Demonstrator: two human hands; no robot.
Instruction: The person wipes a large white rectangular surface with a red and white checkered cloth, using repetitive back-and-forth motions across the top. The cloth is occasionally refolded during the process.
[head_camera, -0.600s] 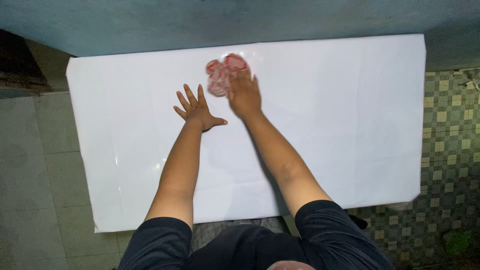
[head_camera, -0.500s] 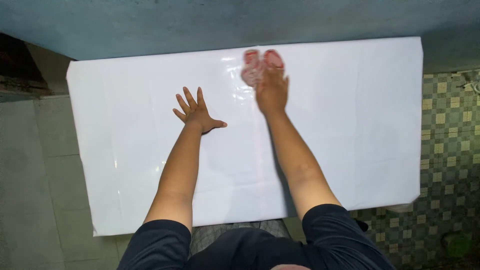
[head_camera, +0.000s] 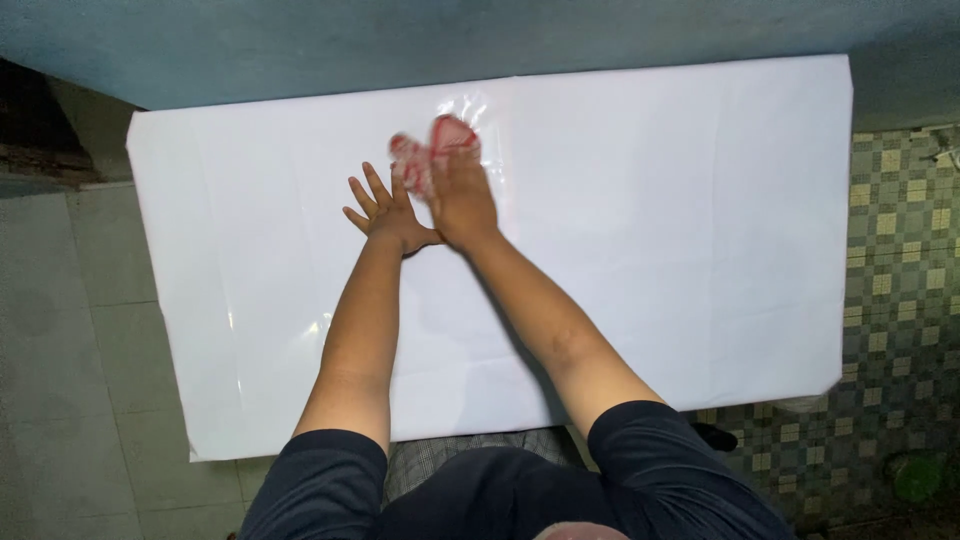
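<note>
A white glossy table top (head_camera: 680, 220) fills the middle of the head view. My left hand (head_camera: 388, 212) lies flat on it with fingers spread, holding nothing. Right beside it, my right hand (head_camera: 462, 195) presses a crumpled red-and-white cloth (head_camera: 425, 155) onto the table near the far edge. The cloth sticks out past my right fingers and touches the top of my left hand's fingers. A shiny wet-looking patch shows just beyond the cloth.
A blue-grey wall (head_camera: 450, 40) runs along the table's far edge. Grey floor tiles (head_camera: 70, 330) lie to the left, and green-and-cream checked tiles (head_camera: 900, 260) to the right. A green object (head_camera: 918, 476) sits on the floor at the lower right.
My right hand slid the cloth to the right along the far edge, then back left until it is against my left hand. My left hand stayed flat in place.
</note>
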